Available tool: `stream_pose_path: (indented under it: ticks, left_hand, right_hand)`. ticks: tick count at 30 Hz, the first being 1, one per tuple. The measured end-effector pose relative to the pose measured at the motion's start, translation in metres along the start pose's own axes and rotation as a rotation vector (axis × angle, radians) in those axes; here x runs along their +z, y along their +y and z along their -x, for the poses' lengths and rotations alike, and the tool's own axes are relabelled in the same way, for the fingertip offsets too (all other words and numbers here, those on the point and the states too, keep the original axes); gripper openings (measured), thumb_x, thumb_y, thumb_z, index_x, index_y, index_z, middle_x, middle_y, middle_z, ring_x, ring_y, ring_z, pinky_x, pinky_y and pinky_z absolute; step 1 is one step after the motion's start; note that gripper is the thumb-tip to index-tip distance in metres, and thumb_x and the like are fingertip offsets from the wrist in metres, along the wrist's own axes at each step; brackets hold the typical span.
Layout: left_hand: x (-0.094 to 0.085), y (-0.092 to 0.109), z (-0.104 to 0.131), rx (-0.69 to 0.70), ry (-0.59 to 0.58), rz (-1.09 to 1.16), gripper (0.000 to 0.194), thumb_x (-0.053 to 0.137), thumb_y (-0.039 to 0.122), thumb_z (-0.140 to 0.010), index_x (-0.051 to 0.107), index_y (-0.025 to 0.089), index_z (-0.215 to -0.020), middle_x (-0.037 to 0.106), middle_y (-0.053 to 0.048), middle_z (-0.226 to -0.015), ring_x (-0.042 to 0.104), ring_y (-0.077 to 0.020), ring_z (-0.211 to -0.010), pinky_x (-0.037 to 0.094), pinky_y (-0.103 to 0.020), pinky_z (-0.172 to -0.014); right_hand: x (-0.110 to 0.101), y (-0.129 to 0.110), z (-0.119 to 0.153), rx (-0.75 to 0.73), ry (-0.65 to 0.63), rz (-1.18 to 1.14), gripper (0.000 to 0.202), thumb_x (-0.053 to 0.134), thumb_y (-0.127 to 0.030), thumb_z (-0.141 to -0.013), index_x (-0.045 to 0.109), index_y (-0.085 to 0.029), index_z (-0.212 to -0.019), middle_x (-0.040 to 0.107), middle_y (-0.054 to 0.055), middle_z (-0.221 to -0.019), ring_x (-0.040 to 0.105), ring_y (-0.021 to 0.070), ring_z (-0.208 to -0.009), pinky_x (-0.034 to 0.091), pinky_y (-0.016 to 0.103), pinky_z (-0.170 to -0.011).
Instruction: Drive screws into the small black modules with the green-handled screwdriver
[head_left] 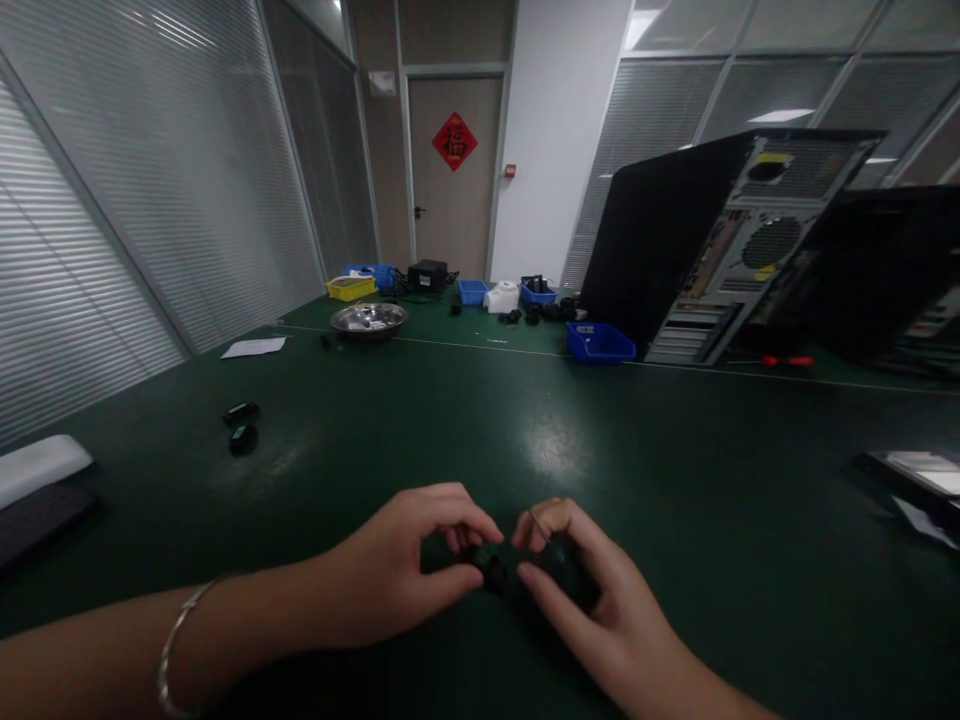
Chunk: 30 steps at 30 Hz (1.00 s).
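Note:
Near the front edge of the green table (pixel 450 420), my left hand (pixel 420 565) pinches a small dark part (pixel 493 568) between thumb and fingers. My right hand (pixel 592 600) is closed from the other side, with its thumb and fingertips close to the same part. A thin, wire-like piece shows by the right index finger. The dark part is blurred, and its shape and what lies inside the right palm cannot be made out. Two small black objects (pixel 241 438) lie apart on the table to the left.
A metal bowl (pixel 369 318), a yellow bin (pixel 351 289) and a blue bin (pixel 600 343) stand farther back. A black computer case (pixel 675 230) rises at the right. A keyboard-like dark object (pixel 45 522) lies at the left edge.

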<state>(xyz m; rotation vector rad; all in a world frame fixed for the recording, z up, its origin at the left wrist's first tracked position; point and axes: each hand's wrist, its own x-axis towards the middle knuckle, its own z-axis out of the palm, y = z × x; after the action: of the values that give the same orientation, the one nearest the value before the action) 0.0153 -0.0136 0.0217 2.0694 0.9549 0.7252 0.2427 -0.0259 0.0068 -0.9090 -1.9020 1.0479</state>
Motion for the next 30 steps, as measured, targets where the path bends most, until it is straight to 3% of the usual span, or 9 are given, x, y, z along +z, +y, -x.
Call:
stream_pose_path:
  ticks: [5,11,16,25,30]
  left_hand:
    - [0.02,0.014,-0.013,0.038,0.043,0.05,0.029,0.07,0.009,-0.077,0.069,0.021,-0.103,0.067,-0.005,-0.094,0.062,-0.0182,-0.084,0.052,-0.031,-0.077]
    - [0.025,0.008,-0.006,0.124,0.057,0.072,0.028,0.067,0.002,-0.076,0.069,0.014,-0.101,0.066,-0.006,-0.09,0.062,-0.0173,-0.081,0.051,-0.028,-0.075]
    - [0.029,-0.001,-0.002,0.206,0.106,0.148,0.032,0.068,0.002,-0.077,0.067,0.014,-0.107,0.068,-0.008,-0.093,0.064,-0.0184,-0.082,0.052,-0.028,-0.076]
    - [0.028,-0.005,0.0,0.15,0.119,0.169,0.032,0.069,0.001,-0.079,0.062,0.019,-0.105,0.068,-0.004,-0.1,0.063,-0.016,-0.089,0.049,-0.026,-0.081]
    - [0.027,-0.005,-0.002,0.151,0.178,0.147,0.025,0.069,0.001,-0.079,0.063,0.017,-0.097,0.065,-0.002,-0.091,0.061,-0.0148,-0.081,0.047,-0.024,-0.073]
  right_hand:
    - [0.001,0.007,-0.003,0.028,0.021,-0.119,0.011,0.057,-0.013,-0.089,0.052,-0.022,-0.088,0.062,0.002,-0.094,0.06,0.0177,-0.091,0.048,0.029,-0.083]
    - [0.0,0.013,-0.006,0.096,0.021,-0.112,0.01,0.062,-0.013,-0.087,0.057,-0.021,-0.089,0.062,0.001,-0.086,0.062,0.0173,-0.083,0.05,0.027,-0.075]
    - [0.0,0.015,-0.005,0.088,-0.047,-0.125,0.012,0.06,-0.014,-0.089,0.06,-0.023,-0.098,0.066,0.002,-0.092,0.063,0.0184,-0.089,0.05,0.028,-0.08]
    - [-0.002,0.013,-0.004,0.057,-0.061,0.001,0.007,0.057,-0.02,-0.092,0.062,-0.023,-0.095,0.066,0.002,-0.088,0.064,0.019,-0.082,0.049,0.029,-0.073]
    - [-0.003,0.013,-0.004,0.017,-0.031,0.073,0.007,0.06,-0.019,-0.091,0.065,-0.023,-0.094,0.067,0.002,-0.087,0.065,0.0181,-0.08,0.049,0.028,-0.07]
